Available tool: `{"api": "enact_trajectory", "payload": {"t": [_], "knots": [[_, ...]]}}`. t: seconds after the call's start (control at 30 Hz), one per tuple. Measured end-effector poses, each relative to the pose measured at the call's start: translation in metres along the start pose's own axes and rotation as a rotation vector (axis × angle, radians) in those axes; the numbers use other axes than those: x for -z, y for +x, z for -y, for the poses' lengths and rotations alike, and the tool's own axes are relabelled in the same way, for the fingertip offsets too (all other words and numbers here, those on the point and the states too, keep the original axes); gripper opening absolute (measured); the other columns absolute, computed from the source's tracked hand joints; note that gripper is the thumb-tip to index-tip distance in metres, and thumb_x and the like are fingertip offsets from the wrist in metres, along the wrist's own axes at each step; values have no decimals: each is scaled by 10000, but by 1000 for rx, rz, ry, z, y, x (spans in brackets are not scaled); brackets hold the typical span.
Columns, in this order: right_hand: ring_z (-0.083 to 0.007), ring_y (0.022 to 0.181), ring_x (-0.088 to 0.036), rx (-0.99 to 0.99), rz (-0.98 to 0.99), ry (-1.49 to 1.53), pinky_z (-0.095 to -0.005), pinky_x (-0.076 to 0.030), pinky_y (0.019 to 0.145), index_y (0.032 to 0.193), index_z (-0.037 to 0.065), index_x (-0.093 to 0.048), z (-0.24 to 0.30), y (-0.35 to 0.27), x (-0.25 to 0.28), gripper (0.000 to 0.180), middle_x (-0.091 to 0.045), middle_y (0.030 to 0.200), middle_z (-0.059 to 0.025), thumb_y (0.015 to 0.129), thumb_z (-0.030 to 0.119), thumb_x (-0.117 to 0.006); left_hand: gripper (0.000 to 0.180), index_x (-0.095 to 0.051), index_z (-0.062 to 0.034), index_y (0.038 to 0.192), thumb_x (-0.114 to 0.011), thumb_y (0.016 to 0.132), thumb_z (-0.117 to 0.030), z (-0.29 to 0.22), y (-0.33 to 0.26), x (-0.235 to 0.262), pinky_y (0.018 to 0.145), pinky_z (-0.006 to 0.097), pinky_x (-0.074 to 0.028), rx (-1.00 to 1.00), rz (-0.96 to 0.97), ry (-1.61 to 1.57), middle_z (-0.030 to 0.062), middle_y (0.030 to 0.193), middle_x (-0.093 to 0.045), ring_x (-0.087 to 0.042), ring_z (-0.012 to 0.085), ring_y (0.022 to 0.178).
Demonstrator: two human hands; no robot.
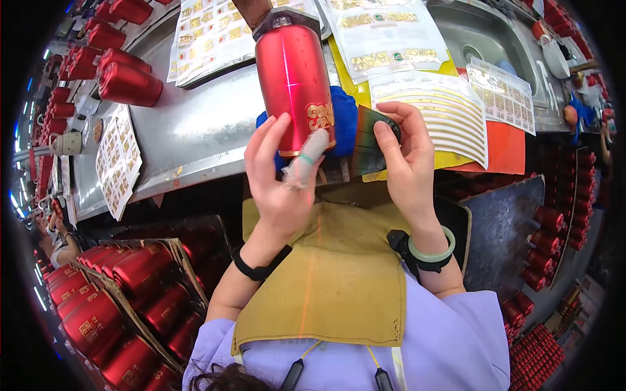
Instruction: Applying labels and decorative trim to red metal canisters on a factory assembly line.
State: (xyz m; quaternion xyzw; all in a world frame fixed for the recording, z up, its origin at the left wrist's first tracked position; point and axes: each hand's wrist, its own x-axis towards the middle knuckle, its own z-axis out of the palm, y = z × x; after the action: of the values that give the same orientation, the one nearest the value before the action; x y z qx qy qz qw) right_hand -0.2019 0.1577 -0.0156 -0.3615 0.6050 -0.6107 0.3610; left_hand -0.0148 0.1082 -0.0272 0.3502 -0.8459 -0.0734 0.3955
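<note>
A glossy red bottle (290, 78) lies with its neck at the far end and its base toward me. Gold lettering (320, 117) stands on its near right side. My left hand (277, 186) is closed about the base, fingers on the left side. Its thumb, covered in a whitish wrap (306, 159), presses beside the lettering. A blue cloth (345, 120) shows under and beside the bottle. Just to the right, my right hand (411, 159) pinches a dark, thin, card-like piece (372, 140) between thumb and fingers. The piece is close to the bottle but apart from it.
Sheets of gold decals (391, 39) and a gold-striped sheet (433, 117) lie right of the bottle on the metal worktop (195, 130). More red bottles (130, 85) stand at the left; racked bottles (98, 319) fill the lower left. A sink (479, 39) is at far right.
</note>
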Motion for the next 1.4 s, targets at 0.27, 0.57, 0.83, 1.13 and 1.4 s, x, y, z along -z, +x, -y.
{"api": "enact_trajectory", "payload": {"t": [0.27,0.57,0.83,1.13,1.4], "knots": [[-163,912,-652,16,128,-7,-309,-512,823,1107,-1,-665,12,-13,-24,156,-688,995,-90,962,58,-664,688,-654,-69,1347,-819,690,52,14,11,1,1146,477,-410,61,-77,-144,122,1491,-534,-478,383,1399],[-235,899,-671,53,109,-53,-335,-511,807,1062,-3,-657,-6,-14,-27,131,-684,962,-122,943,51,-663,734,-580,-50,1447,-840,764,14,27,-8,-6,1151,473,-433,426,-44,-481,212,1522,-526,-490,367,1431],[-170,876,-660,15,100,10,-302,-512,776,1076,-11,-662,-4,-16,-30,144,-693,944,-99,955,66,-666,773,-555,-42,1469,-808,745,56,25,20,-5,1169,511,-400,10,68,-126,191,1540,-515,-477,373,1440],[-137,835,-648,121,57,-38,-272,-486,673,1079,-3,-669,-13,-18,-29,137,-707,950,-85,964,73,-663,678,-641,-73,1388,-798,745,73,13,13,3,1182,469,-384,-20,42,-35,186,1530,-530,-415,378,1484],[-131,830,-641,-9,65,-32,-269,-479,657,1076,-6,-671,-5,-16,-28,142,-709,941,-77,961,77,-670,678,-642,-31,1379,-824,729,33,27,3,2,1153,524,-409,262,-60,-237,220,1497,-548,-497,422,1410]]}}
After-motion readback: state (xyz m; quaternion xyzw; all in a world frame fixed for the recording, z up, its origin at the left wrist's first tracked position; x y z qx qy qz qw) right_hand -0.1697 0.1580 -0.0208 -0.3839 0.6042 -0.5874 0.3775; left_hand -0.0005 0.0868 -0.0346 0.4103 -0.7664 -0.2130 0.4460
